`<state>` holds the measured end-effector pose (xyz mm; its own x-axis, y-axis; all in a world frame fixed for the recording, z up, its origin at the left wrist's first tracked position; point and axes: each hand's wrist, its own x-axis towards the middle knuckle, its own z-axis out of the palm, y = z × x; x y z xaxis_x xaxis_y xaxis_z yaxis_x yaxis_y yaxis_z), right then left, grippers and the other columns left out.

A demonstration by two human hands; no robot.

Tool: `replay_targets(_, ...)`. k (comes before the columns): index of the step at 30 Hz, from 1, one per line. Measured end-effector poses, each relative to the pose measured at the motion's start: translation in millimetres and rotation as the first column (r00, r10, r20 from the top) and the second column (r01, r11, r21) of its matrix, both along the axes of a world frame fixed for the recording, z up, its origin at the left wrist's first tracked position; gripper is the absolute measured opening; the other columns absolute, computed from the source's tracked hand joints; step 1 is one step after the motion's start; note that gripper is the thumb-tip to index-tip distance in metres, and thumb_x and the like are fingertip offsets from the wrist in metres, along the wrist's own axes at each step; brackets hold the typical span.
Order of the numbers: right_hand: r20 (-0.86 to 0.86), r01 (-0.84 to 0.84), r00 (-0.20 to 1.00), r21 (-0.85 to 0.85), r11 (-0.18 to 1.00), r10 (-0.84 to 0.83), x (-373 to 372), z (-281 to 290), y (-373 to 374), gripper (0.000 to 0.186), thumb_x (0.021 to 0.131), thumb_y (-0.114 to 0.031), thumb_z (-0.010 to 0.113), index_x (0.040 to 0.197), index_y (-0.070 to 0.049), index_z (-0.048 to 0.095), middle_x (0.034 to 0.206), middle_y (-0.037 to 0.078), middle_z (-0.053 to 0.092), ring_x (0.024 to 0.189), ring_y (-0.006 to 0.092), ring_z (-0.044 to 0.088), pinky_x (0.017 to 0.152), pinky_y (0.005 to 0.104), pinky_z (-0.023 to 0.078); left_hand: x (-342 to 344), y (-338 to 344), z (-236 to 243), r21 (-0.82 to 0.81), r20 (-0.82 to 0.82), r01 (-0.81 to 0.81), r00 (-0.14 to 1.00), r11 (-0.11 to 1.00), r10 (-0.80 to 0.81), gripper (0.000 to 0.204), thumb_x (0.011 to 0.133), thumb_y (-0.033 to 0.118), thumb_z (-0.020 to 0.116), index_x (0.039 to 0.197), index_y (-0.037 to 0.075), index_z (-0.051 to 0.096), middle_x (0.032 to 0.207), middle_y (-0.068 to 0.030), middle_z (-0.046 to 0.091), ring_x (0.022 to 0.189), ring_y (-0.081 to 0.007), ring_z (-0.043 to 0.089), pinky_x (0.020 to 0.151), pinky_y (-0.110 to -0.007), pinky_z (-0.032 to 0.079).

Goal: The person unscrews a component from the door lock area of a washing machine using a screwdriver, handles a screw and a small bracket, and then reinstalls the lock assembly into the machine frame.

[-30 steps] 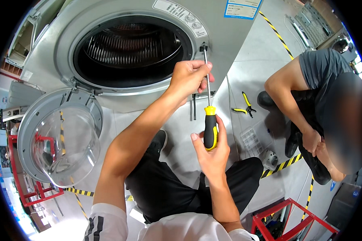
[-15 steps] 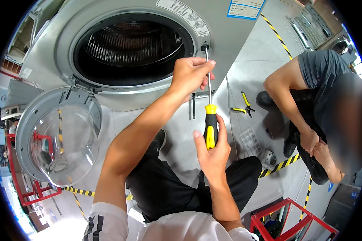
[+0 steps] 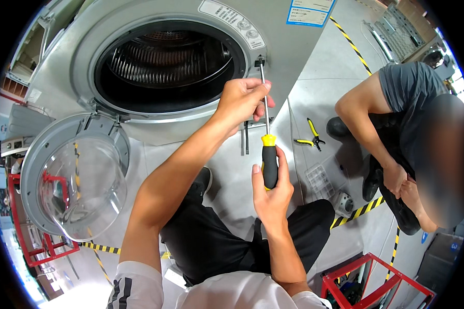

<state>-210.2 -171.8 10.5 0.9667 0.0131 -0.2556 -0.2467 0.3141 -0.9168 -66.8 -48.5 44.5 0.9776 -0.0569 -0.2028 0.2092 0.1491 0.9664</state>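
A screwdriver (image 3: 269, 162) with a black and yellow handle points away from me, its tip at the door latch (image 3: 259, 62) on the front of a grey washing machine (image 3: 154, 126). My right hand (image 3: 274, 198) is closed round the handle. Farther up, my left hand (image 3: 246, 103) pinches the metal shaft between thumb and fingers. Where the tip meets the latch is too small to make out. Left of my arms, the round door (image 3: 33, 170) with its clear glass bowl (image 3: 85, 201) hangs wide from its hinge, baring the dark drum (image 3: 170, 62).
Yellow-handled pliers (image 3: 310, 136) lie on the floor to the right, near a clear compartment box (image 3: 319, 180). A co-worker (image 3: 366, 113) crouches at the right with hands together. Red metal frames (image 3: 376, 283) stand lower right and at the left. Striped tape (image 3: 363, 211) marks the floor.
The screwdriver handle has turned in my right hand: its yellow panel faced up before, and now the black side shows. My left hand stays on the shaft.
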Motion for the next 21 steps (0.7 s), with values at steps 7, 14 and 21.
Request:
replay_targets(7, -0.096, -0.057, 0.974, 0.773, 0.632, 0.205, 3, -12, -9, 0.049, 0.093, -0.027, 0.052, 0.132, -0.002, 0.036, 0.065, 0.001, 0.052, 0.043, 0.0057, 0.041, 0.044, 0.0218, 0.035, 4, -3, -2, 0.023, 0.006, -0.044, 0.999, 0.999, 0.044, 0.027, 0.086, 0.016, 0.060, 0.100, -0.008, 0.060, 0.072, -0.0105, 0.063, 0.048, -0.0054, 0.049, 0.043, -0.021, 0.040)
replay_targets(14, 0.330, 0.096, 0.935, -0.593, 0.800, 0.133, 5, -4, -1, 0.054, 0.088, -0.019, 0.060, 0.132, 0.001, 0.036, 0.068, 0.002, 0.053, 0.051, 0.0074, 0.046, 0.049, 0.0212, 0.039, 2, -1, -1, 0.071, -0.006, -0.062, 0.998, 0.996, 0.063, 0.027, 0.086, 0.016, 0.060, 0.100, -0.007, 0.061, 0.069, -0.0089, 0.063, 0.049, -0.0050, 0.049, 0.043, -0.021, 0.040)
replay_targets(21, -0.162, -0.002, 0.927, 0.900, 0.435, 0.338, 6, -3, -21, 0.045, 0.096, -0.043, 0.039, 0.128, -0.012, 0.042, 0.055, -0.002, 0.034, 0.038, 0.0070, 0.026, 0.039, 0.0221, 0.023, 1, -1, 2, 0.045, 0.034, -0.003, 0.999, 0.999, 0.001, 0.033, 0.088, 0.020, 0.062, 0.104, -0.008, 0.058, 0.074, -0.0104, 0.062, 0.050, -0.0061, 0.048, 0.045, -0.022, 0.041)
